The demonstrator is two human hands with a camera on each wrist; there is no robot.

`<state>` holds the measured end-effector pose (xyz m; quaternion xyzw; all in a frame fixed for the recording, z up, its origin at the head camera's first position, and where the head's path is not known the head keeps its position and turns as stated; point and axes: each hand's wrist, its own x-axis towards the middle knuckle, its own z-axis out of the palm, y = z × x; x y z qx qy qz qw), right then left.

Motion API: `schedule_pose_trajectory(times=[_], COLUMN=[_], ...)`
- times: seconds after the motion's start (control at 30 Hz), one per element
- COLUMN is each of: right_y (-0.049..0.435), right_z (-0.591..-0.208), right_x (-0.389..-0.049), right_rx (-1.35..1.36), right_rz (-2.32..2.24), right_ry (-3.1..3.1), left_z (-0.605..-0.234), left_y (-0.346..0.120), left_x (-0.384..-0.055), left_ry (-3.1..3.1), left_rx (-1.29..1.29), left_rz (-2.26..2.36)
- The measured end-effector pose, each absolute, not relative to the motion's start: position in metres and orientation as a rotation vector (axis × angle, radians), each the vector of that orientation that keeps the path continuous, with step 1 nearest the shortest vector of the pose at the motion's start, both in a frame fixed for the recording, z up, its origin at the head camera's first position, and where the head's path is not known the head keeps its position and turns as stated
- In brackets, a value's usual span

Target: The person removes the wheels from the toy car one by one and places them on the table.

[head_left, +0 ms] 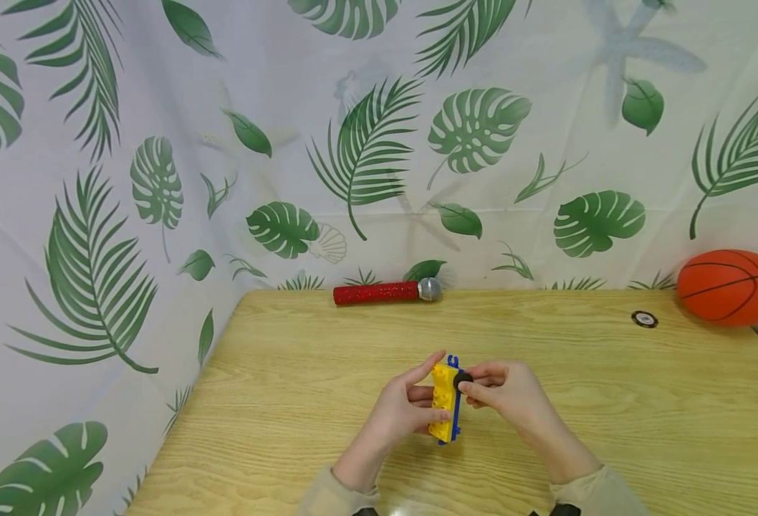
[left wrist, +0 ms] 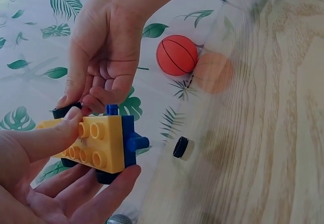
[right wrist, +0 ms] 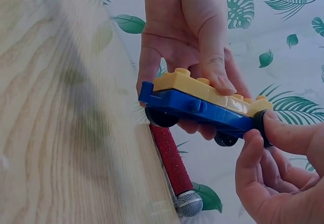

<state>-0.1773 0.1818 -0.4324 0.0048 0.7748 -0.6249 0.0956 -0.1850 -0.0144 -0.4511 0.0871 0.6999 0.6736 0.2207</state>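
My left hand (head_left: 397,410) grips a toy car base (head_left: 442,401), yellow studded block on top and blue chassis below, held on its side above the table. With thumb and fingers, my right hand (head_left: 514,395) pinches a black wheel (right wrist: 260,128) right at one end of the chassis. Two more black wheels, one of them a near wheel (right wrist: 162,117), sit on the car's far side in the right wrist view. A bare blue axle stub (right wrist: 195,105) sticks out of the side facing that camera. One loose black wheel (head_left: 645,319) lies flat on the table at the right.
A red glittery toy microphone (head_left: 379,292) with a silver head lies along the table's back edge. At the back right corner rests an orange basketball (head_left: 733,288). Leaf-printed cloth (head_left: 276,158) hangs behind and to the left of the wooden table (head_left: 276,401).
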Motion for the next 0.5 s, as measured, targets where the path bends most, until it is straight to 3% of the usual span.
schedule_pose_trajectory(times=[0.5], right_y=[0.179], right_z=[-0.4278], right_x=[-0.1745], right_rx=[0.059], right_rz=[-1.827], right_ry=[2.362], left_z=[-0.4523], left_y=[-0.0089], left_x=[-0.1835], left_ry=[1.979], left_rx=[0.189], left_rz=[1.89])
